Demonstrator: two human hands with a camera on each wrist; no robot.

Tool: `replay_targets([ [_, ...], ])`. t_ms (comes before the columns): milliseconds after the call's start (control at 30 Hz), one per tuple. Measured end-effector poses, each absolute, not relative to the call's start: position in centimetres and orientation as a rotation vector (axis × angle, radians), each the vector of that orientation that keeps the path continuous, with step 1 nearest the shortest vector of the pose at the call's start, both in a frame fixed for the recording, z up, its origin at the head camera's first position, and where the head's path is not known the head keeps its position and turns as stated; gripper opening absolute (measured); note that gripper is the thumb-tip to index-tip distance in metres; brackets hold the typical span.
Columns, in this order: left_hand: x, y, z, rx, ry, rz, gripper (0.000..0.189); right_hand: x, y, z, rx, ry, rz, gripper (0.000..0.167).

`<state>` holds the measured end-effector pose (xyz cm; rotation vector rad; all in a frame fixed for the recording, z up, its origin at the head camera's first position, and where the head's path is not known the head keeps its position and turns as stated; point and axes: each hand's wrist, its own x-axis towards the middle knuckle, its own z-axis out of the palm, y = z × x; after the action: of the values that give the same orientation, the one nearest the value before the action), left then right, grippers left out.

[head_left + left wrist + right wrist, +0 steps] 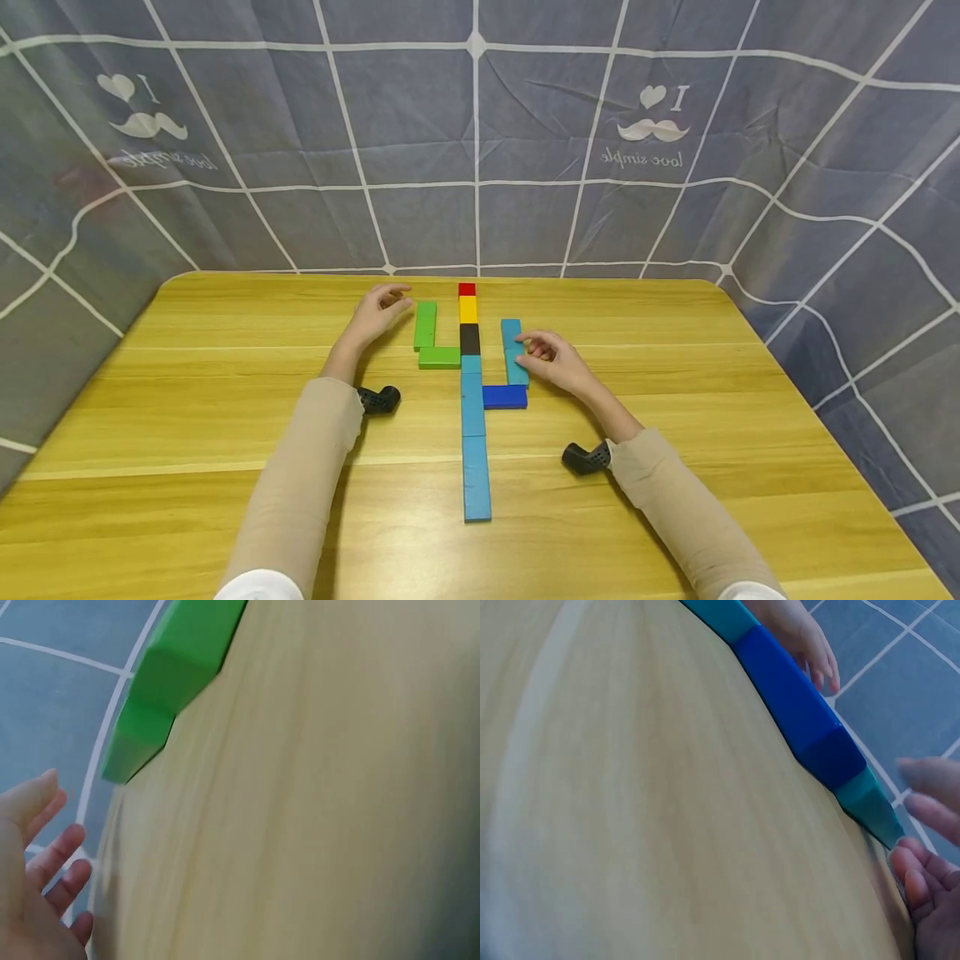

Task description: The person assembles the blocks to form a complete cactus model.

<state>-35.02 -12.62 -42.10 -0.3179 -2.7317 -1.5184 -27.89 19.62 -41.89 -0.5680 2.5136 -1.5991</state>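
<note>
Flat blocks form a column with side arms on the wooden table. A red block heads the column, followed by a yellow block, a black block and light blue blocks. On the left, green blocks make an L; my left hand hovers beside them, fingers loosely bent and holding nothing. On the right, a dark blue block meets the column, with a light blue pair above it. My right hand is at this pair's right side, thumb and forefinger apart over it; contact is unclear.
The wooden table extends around the blocks. A grey-blue curtain with white lines hangs behind its far edge and along the sides. Black wrist pieces stick out from both sleeves.
</note>
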Motion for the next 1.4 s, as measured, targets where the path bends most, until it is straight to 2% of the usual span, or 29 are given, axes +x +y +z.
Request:
replay_targets([
  [133, -34.6, -13.9, -40.9, -0.288, -2.729, -1.381, 0.042, -29.1, 20.9, -43.0, -0.446, 2.495, -1.730, 0.039],
  [267, -33.7, -15.7, -39.1, -0.266, -2.731, -1.085, 0.049, -29.8, 22.9, -41.4, -0.450, 2.762, -1.676, 0.045],
  [400, -32.2, -17.4, -37.0, -0.254, -2.735, -0.860, 0.061, -30.3, 25.1, -38.3, -0.519, 3.178, -1.335, 0.057],
  [500, -30.8, -18.3, -36.0, -0.253, -2.761, -0.735, 0.070, -30.2, 26.4, -36.0, -0.461, 3.349, -0.919, 0.071],
  [600, -29.4, -18.9, -35.5, -0.252, -2.815, -0.583, 0.079, -29.9, 27.0, -34.1, -0.358, 3.333, -0.535, 0.086],
  [733, -27.8, -19.5, -35.4, -0.240, -2.910, -0.433, 0.087, -29.5, 27.2, -32.8, -0.261, 3.185, -0.292, 0.096],
  [1067, -26.0, -20.2, -36.0, -0.224, -3.053, -0.236, 0.094, -29.6, 27.3, -32.6, -0.183, 3.032, -0.168, 0.100],
  [1400, -25.8, -20.2, -36.2, -0.239, -3.067, -0.212, 0.093, -29.8, 27.4, -32.7, -0.165, 3.015, -0.146, 0.100],
])
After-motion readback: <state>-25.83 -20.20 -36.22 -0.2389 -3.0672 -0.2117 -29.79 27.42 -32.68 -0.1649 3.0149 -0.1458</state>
